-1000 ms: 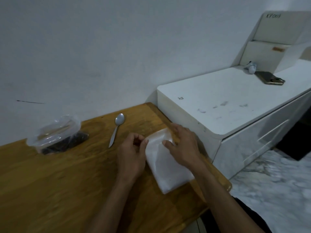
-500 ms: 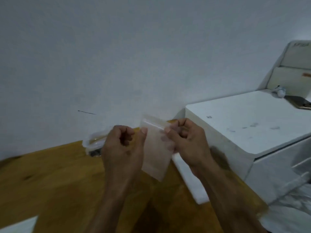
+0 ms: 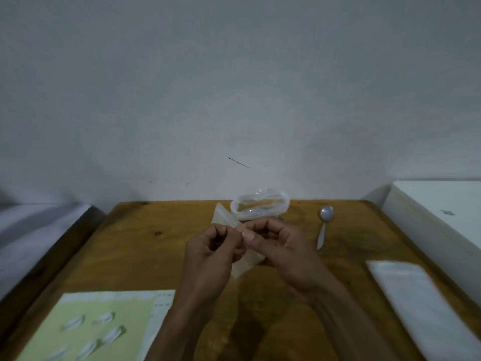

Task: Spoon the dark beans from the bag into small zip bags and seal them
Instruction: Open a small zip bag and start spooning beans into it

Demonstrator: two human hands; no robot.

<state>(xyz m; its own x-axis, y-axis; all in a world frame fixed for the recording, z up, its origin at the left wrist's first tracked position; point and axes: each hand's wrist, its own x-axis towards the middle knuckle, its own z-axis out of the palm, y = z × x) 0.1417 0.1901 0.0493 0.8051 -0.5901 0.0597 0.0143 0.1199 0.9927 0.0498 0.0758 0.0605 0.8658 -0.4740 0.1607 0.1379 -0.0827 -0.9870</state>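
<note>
Over the middle of the wooden table (image 3: 135, 256) my left hand (image 3: 210, 259) and my right hand (image 3: 281, 254) pinch one small clear zip bag (image 3: 223, 217) between their fingertips. The bag looks empty and slants from upper left to lower right, its lower end showing between my palms. Just behind my hands stands the open clear bag of dark beans (image 3: 260, 204); the beans are mostly hidden by my fingers. A metal spoon (image 3: 324, 225) lies on the table to the right of it, bowl toward the wall.
A stack of clear zip bags (image 3: 421, 308) lies at the table's right edge. A pale green sheet (image 3: 99, 329) with several small whitish pieces sits at the front left. A white cabinet (image 3: 442, 217) adjoins the table on the right, and a wall rises behind.
Both hands lifted one small zip bag off the stack and brought it left to the table's middle. The view swung left, so the stack now lies at the right.
</note>
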